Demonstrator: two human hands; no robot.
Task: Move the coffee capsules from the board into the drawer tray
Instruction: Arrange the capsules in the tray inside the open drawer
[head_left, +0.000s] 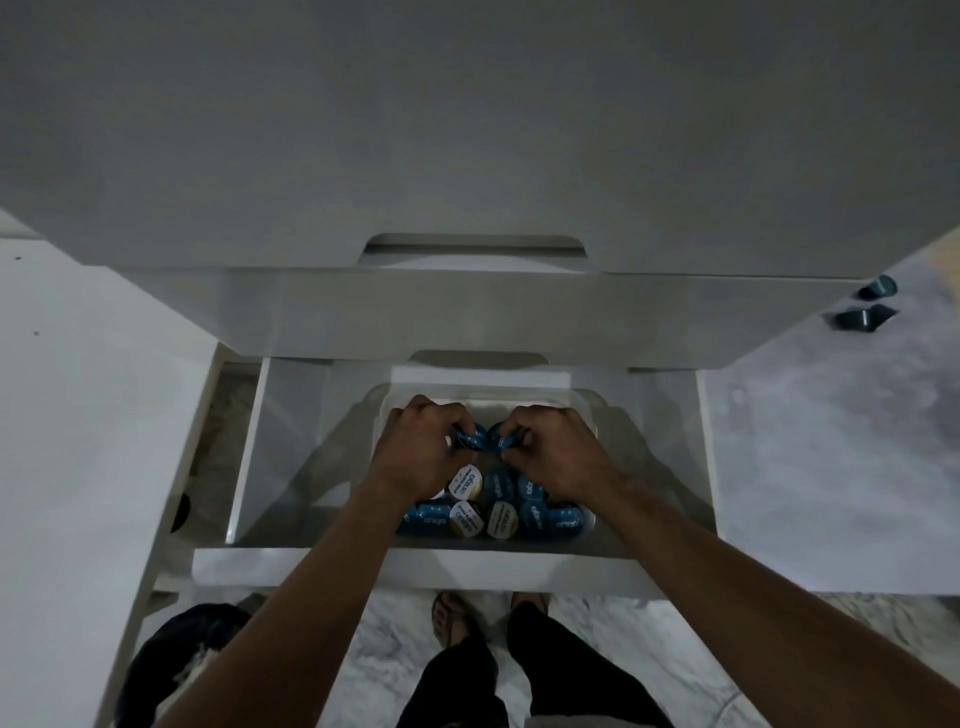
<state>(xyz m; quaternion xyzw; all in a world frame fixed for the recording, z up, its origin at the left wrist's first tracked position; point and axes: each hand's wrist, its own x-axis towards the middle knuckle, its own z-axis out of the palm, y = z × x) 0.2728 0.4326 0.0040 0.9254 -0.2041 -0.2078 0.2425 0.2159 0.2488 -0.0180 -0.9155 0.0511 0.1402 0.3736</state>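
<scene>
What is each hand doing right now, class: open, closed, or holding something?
Left hand: closed, gripping a blue capsule over the tray.
Right hand: closed, gripping another blue capsule.

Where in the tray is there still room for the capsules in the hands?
The tray is bare at its far end, between the back rim and both hands. The near end, by the drawer front, is crowded with blue capsules and white-topped capsules.
</scene>
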